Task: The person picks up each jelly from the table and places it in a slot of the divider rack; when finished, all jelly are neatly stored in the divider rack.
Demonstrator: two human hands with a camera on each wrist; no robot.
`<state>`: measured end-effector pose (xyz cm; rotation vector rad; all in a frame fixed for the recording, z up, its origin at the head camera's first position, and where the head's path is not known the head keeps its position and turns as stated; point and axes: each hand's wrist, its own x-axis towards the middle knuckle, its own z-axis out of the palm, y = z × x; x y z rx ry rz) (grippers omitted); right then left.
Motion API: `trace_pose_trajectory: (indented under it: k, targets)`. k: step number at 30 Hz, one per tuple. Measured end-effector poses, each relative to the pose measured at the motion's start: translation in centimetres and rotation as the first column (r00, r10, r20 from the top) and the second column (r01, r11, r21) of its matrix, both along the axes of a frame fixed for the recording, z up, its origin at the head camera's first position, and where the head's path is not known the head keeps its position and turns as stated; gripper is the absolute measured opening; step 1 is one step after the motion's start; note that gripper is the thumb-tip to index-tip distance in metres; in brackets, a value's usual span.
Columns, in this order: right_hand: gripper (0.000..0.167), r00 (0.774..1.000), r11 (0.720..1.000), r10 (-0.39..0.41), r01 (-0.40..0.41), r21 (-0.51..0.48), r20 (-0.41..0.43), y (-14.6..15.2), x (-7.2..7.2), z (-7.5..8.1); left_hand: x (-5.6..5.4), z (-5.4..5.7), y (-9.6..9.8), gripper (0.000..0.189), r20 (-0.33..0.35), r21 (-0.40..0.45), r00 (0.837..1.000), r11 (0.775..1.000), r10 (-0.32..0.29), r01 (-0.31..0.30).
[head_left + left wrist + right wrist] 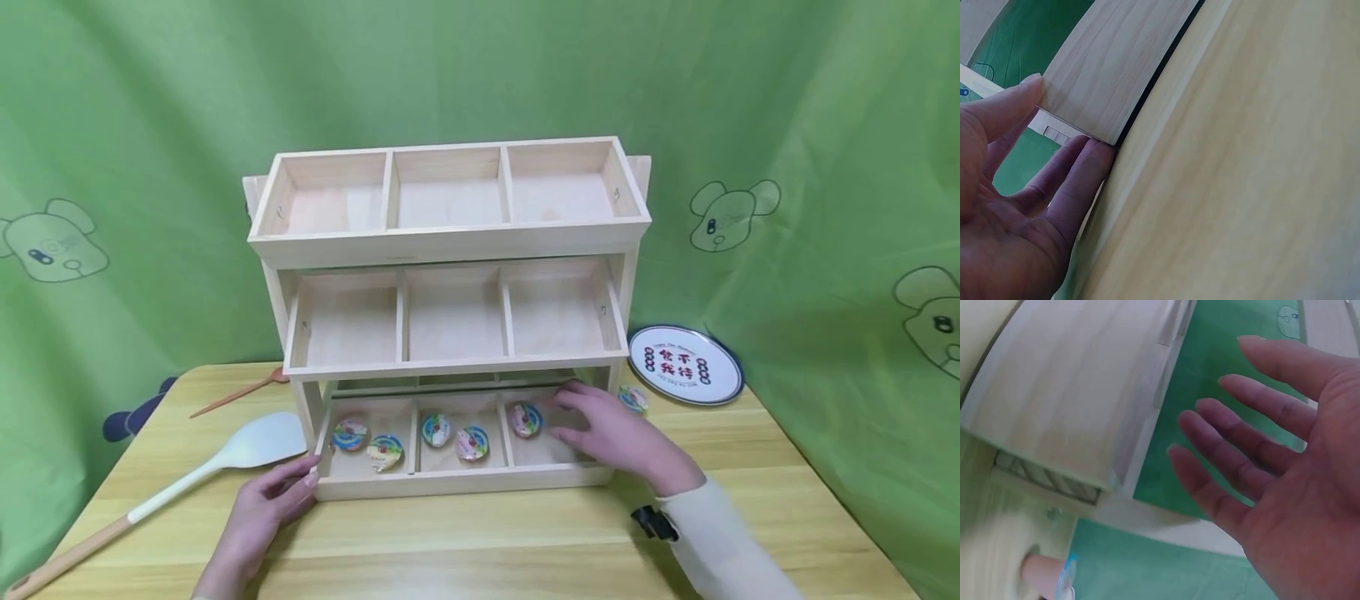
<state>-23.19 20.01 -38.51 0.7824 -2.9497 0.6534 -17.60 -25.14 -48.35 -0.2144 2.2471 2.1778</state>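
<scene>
A three-tier wooden rack [450, 242] stands on the table, each tier a tray with three compartments. My left hand [266, 508] holds the left front corner of the bottom tray [465, 482], thumb at the upper edge and fingertips at the lower corner in the left wrist view. My right hand [607, 429] reaches over that tray's right compartment, fingers loosely extended and holding nothing. Nearest to it lies a small jelly cup [526, 419] with a printed lid. The left compartment has two jelly cups [350, 433]; the middle one has two more [472, 443].
Right of the rack, another jelly cup [633, 399] sits near a white plate [685, 365] with a dark blue rim. A white spatula [255, 442] with a wooden handle and a reddish-brown utensil [240, 393] lie to the left. A green curtain [450, 75] hangs behind.
</scene>
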Motion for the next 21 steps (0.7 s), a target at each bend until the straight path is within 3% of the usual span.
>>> trace_pose_trajectory:
  k: [6,21]
  targets:
    - [0.039,1.000,1.000,0.008,-0.008,0.003,-0.010,1.2,1.2,0.7,-0.1,0.0,0.0,0.046,-0.009,0.000,1.000,1.000,-0.009,0.009]
    - [0.034,0.998,0.999,-0.017,0.016,-0.034,-0.056,3.6,2.4,0.0,0.1,-0.1,0.0,0.045,-0.008,-0.004,1.000,1.000,0.000,0.000]
